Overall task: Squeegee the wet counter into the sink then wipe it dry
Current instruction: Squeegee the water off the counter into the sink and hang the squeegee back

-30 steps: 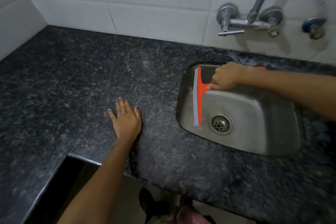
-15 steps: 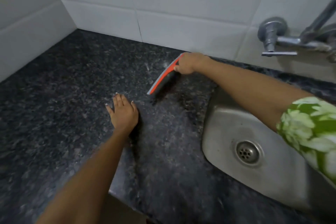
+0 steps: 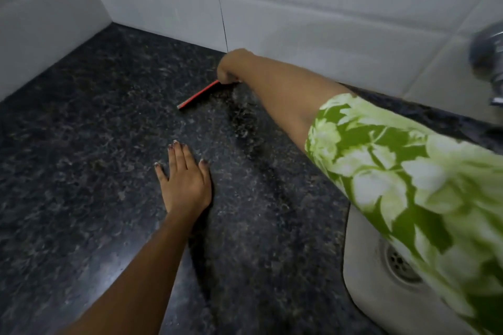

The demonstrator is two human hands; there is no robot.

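Note:
The counter (image 3: 81, 171) is dark speckled granite. My right hand (image 3: 231, 65) reaches to the back of it, close to the tiled wall, and is shut on the handle of an orange squeegee (image 3: 197, 95). The squeegee's blade edge rests on the counter and points toward the front left. My left hand (image 3: 185, 179) lies flat on the counter, palm down, fingers apart, in front of the squeegee and apart from it. The steel sink (image 3: 362, 275) with its drain (image 3: 400, 264) is at the lower right, partly hidden by my green flowered sleeve.
White tiled walls (image 3: 299, 8) meet in a corner at the back left of the counter. Part of a metal tap fitting (image 3: 490, 54) shows on the wall at the right edge.
My right hand lifted the squeegee out of the sink and carried it left to the back of the counter near the wall. The view has swung left. My left hand stays flat.

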